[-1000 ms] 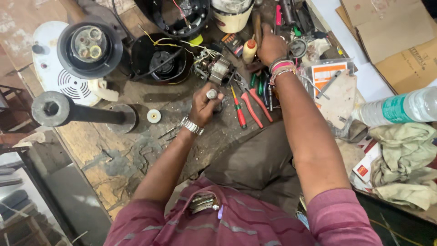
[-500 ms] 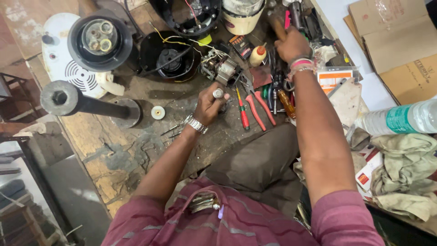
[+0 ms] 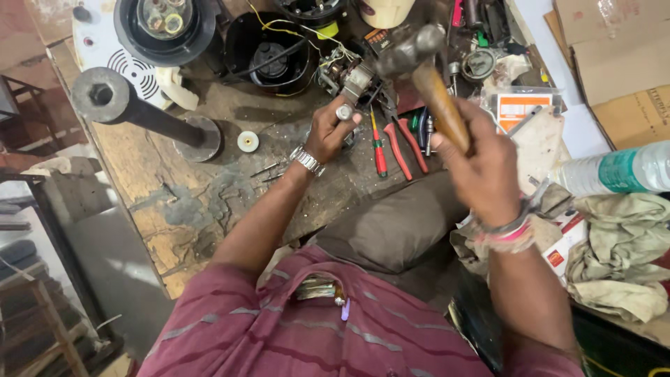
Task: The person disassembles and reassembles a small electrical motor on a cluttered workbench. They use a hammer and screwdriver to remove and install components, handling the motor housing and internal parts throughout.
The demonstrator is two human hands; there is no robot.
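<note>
Hammer point(image 3: 419, 66) up in the air here, gripped in the right hand point(image 3: 481, 164), fist clenched tight round the wooden handle with the dark metal head pointing toward the far side, hanging above the tools on the bench. It's a bit blurred, so no detail on the head. Left hand point(image 3: 326, 131) is further in toward the middle of the wooden workbench point(image 3: 174, 202), fingers closed round a small silver cylindrical part point(image 3: 344, 112) that sticks up out of the fist, right next to a small motor assembly point(image 3: 349, 75) with yellow wires coming off it. There's a metal wristwatch point(image 3: 306, 160) on that wrist, and pink and white bands point(image 3: 506, 234) on the right one. Between the two hands, lying flat on the bench: a red-handled screwdriver point(image 3: 379, 150) and red-handled pliers point(image 3: 405, 146), more or less side by side. Off to the far left there's a heavy black steel stand point(image 3: 139, 115) lying on its side, with a little white disc point(image 3: 248, 141) just to its right. A black round housing point(image 3: 269, 52) sits at the far edge, behind the motor bit. Over on the right: a plastic water bottle point(image 3: 618, 171) on its side, crumpled rags point(image 3: 621, 244) nearer, and cardboard point(image 3: 614, 49) in the far right corner. Person's wearing a maroon striped shirt point(image 3: 314, 335).
</note>
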